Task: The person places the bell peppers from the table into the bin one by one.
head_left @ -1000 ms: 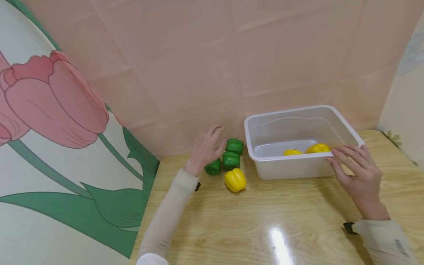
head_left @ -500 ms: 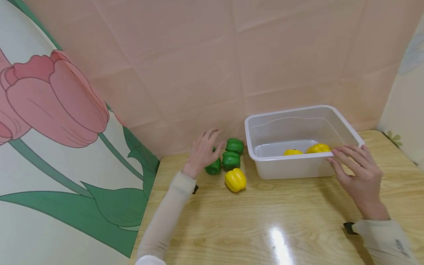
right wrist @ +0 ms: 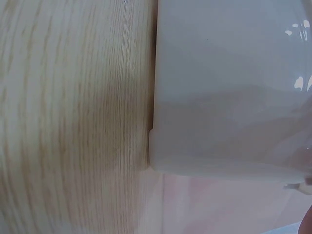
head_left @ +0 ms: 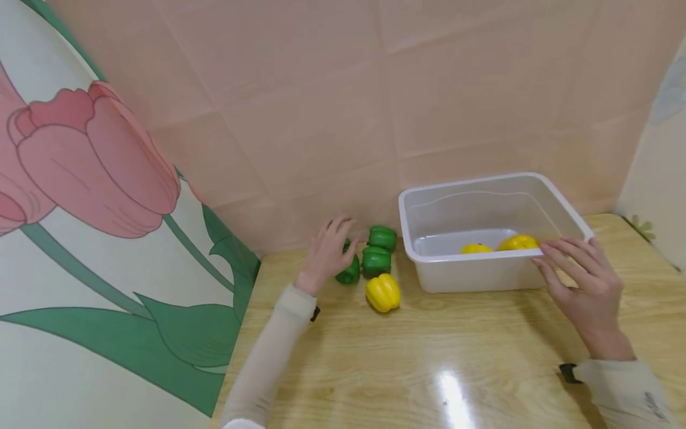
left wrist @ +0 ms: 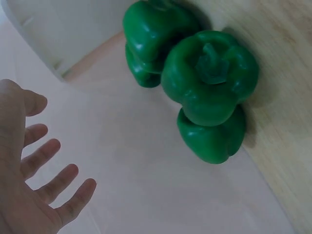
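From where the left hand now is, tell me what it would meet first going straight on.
Most likely the nearest green pepper: the left hand hovers open just above it, fingers aimed at the green cluster. Depth is uncertain.

Your left hand point(left wrist: 29, 185) lay open at the lower left, palm up to the lens, fingers point(left wrist: 53, 183) spread and holding nothing. Beyond the fingertips, well apart from them, a green pepper point(left wrist: 210, 80) sat stem toward the lens on the wooden table point(left wrist: 287, 141). A second green pepper point(left wrist: 151, 34) touched it on the far side. A pale pink wall point(left wrist: 146, 165) filled the space between hand and peppers.
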`<state>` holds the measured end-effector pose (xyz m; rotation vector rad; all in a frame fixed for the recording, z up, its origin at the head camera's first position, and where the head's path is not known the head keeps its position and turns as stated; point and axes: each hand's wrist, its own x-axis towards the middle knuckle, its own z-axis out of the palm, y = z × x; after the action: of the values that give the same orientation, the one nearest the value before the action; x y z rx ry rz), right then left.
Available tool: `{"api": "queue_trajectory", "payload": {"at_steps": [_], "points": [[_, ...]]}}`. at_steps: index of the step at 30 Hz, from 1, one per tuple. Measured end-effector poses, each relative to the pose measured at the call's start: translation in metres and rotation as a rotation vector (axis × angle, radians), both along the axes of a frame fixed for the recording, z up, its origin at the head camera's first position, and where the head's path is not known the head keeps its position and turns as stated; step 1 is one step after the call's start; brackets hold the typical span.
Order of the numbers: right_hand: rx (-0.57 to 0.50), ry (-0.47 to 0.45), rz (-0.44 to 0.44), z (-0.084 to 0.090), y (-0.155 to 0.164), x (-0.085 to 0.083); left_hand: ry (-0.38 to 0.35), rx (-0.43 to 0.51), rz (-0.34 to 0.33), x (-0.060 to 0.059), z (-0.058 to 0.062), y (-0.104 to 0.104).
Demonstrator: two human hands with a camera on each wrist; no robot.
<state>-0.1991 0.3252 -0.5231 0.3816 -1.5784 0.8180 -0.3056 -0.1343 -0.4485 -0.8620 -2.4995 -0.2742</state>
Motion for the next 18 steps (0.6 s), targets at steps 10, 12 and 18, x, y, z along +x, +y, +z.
{"api": "queue_trajectory", "payload": {"at_steps": [10, 12, 18], "points": [[-0.001, 0.008, -0.003, 0.001, 0.000, 0.002, -0.018, -0.023, 0.025, 0.000, -0.015, -0.006], [0.000, 0.007, 0.001, 0.002, 0.000, 0.002, -0.014, -0.019, 0.019, 0.000, -0.017, -0.007], [0.007, 0.006, 0.006, 0.001, 0.000, 0.000, -0.030, -0.026, 0.037, 0.002, -0.027, -0.012]]}}
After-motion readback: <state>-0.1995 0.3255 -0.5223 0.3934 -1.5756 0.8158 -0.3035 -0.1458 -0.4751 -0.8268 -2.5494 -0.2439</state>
